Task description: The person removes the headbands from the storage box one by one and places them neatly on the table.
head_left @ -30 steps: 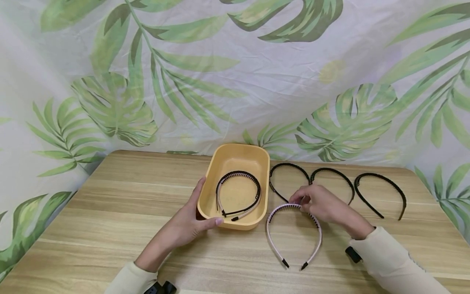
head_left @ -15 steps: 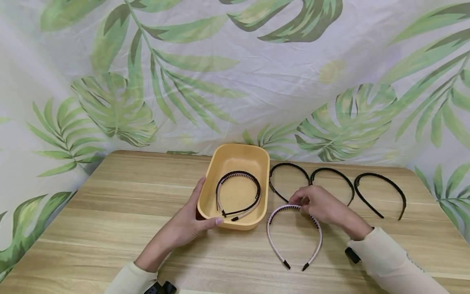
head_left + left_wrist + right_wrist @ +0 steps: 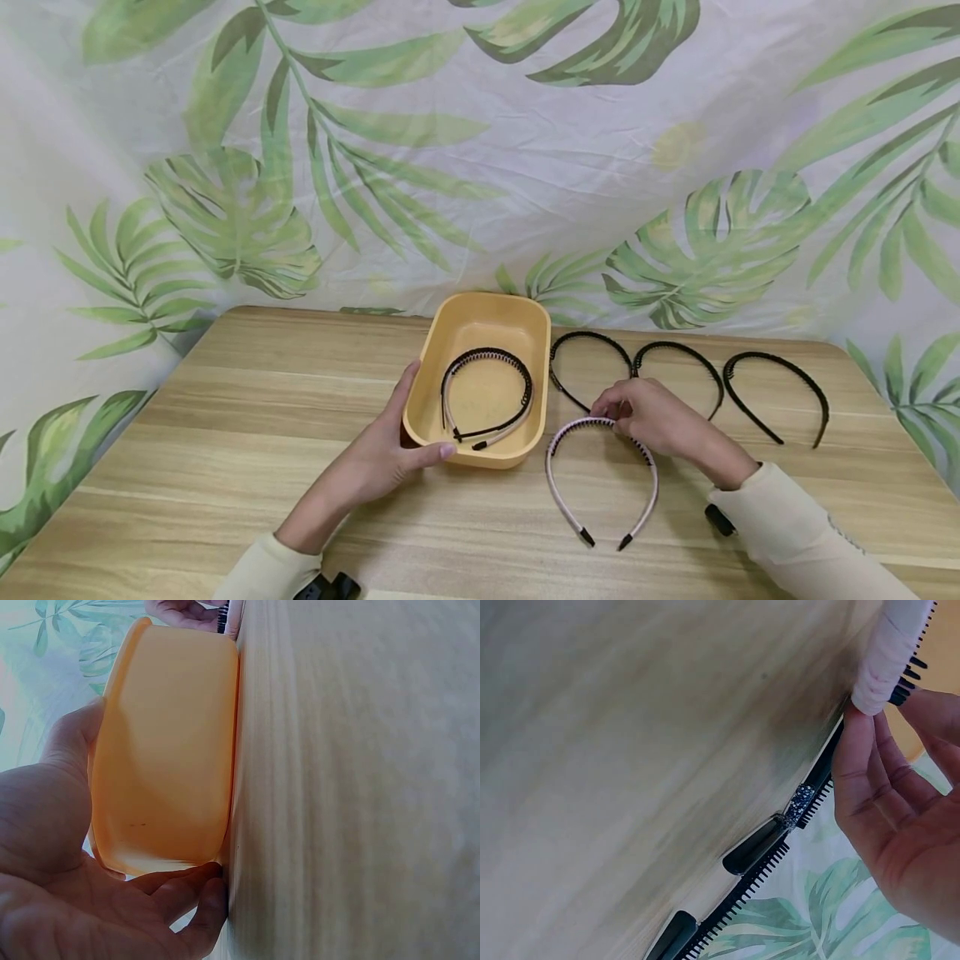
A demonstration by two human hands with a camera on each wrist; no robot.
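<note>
Pink headband (image 3: 885, 664), pinched at its crown between the thumb and fingers of the right hand (image 3: 648, 417), sits just beside a yellow tub (image 3: 491, 312) that the left hand (image 3: 375, 454) grips, thumb at the rim. A loose pinch could let the band swivel; a low lift could snag the black headband (image 3: 591, 335) behind.

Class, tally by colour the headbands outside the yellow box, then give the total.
Black headbands: 3
Pink headband: 1
Total: 4
</note>
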